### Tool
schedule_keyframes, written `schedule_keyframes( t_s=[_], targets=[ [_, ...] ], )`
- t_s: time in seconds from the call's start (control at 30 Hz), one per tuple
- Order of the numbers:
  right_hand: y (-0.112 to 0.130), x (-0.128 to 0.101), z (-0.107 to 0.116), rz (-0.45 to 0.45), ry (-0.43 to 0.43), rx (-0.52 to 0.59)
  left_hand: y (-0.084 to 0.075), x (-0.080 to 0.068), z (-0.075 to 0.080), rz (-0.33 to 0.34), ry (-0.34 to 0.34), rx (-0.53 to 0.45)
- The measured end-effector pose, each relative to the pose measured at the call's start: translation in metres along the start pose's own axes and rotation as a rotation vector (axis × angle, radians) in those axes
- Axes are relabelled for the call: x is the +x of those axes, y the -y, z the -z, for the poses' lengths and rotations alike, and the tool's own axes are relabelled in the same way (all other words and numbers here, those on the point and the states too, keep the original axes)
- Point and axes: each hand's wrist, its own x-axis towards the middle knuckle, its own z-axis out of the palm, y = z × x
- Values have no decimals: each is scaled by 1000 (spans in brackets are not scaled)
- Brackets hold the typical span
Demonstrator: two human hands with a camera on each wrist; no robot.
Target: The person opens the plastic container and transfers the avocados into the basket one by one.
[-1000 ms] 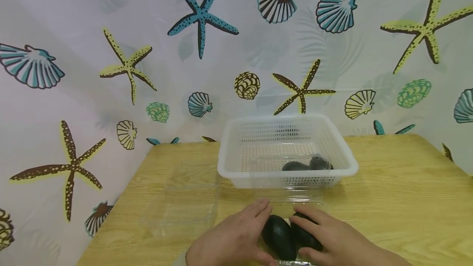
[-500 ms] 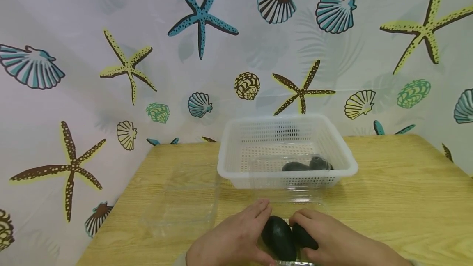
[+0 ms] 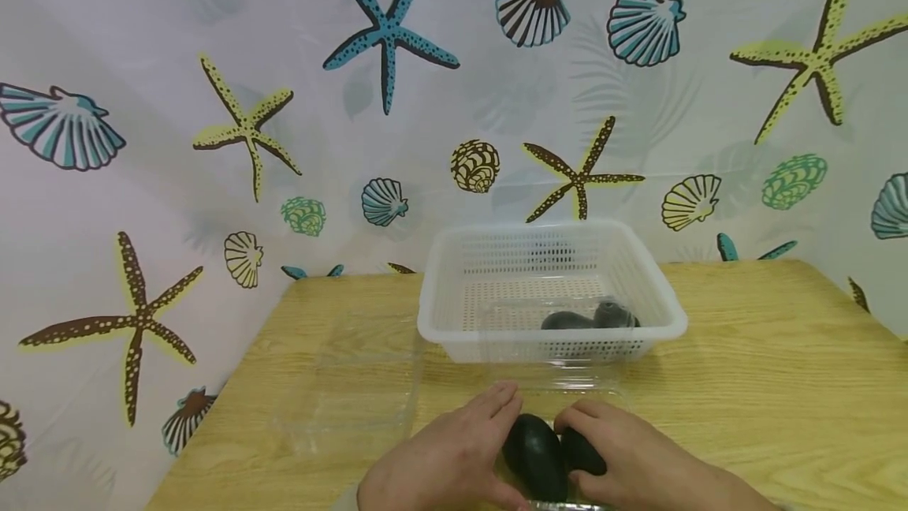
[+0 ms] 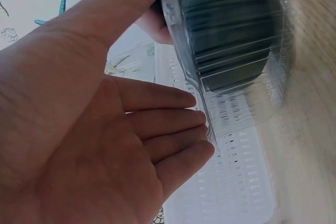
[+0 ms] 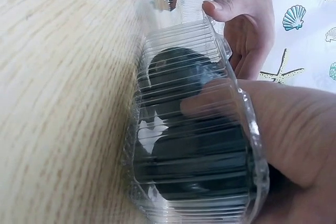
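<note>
Two dark green avocados lie side by side in a clear plastic clamshell box (image 5: 247, 106) at the table's near edge. My right hand (image 3: 634, 456) grips the right avocado (image 3: 582, 452), its thumb reaching inside the box in the right wrist view. The left avocado (image 3: 537, 456) sits between my hands. My left hand (image 3: 447, 452) is beside the box; in the left wrist view its straight fingers (image 4: 163, 124) are at the rim, with the thumb along the near side. The lid (image 3: 553, 373) stands up behind, against a white basket.
The white perforated basket (image 3: 454, 344) stands at the back with more avocados (image 3: 567, 319) in it. Another clear plastic box (image 3: 362, 393) lies left on the wooden table (image 3: 766, 385). A cloth with starfish and shells (image 3: 440, 117) hangs behind.
My right hand's fingers have drawn together over the right avocado, and it has shifted slightly. My left hand has stayed in place.
</note>
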Motion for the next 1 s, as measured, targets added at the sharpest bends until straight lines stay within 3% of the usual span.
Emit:
schedule_keyframes(
  t_s=[0.27,0.5,0.83,1.0],
  targets=[
    [-1,-4,4,1,4,59,0,2,1,37,41,-6],
    [2,-9,12,-16,24,169,1,1,0,16,13,23],
    [1,-19,25,-5,-28,218,1,-2,1,33,28,25],
    [-1,-25,28,55,-125,203,2,-2,-1,9,0,42]
  ],
)
